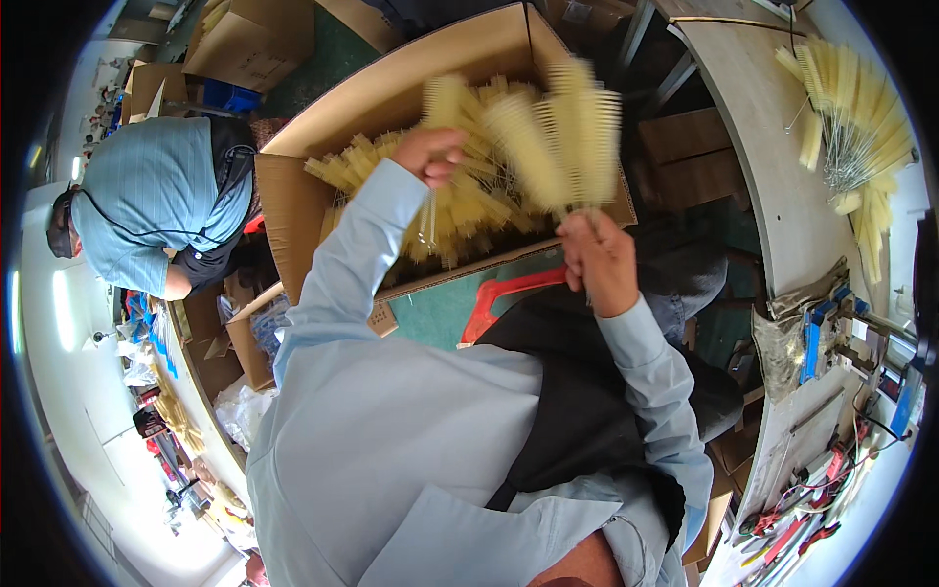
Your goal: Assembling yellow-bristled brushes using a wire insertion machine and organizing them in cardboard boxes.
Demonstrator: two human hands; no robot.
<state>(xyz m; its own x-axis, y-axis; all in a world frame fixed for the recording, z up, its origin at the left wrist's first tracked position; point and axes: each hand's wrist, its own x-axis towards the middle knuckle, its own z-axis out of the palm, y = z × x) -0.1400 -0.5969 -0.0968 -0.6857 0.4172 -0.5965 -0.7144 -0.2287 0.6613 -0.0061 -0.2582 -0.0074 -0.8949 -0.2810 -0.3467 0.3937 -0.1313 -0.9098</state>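
My right hand (599,259) is closed around the wire stems of a few bottle brushes (585,132) with pale yellow bristles. Their heads point up and fan apart, somewhat blurred. Over the open cardboard box, my left hand (427,155) has its fingers curled around a single bottle brush (444,101); its bristles rise above the fist and a thin wire stem hangs below. Many more yellow brushes (469,210) lie piled in the cardboard box (421,54), bristles and wire ends mixed together.
A workbench (729,73) curves along the right, bearing a bundle of brushes (861,108) and hand tools (802,509). A red plastic stool (484,305) stands between me and the box. On the left another person (161,196) bends over near cardboard boxes (245,44).
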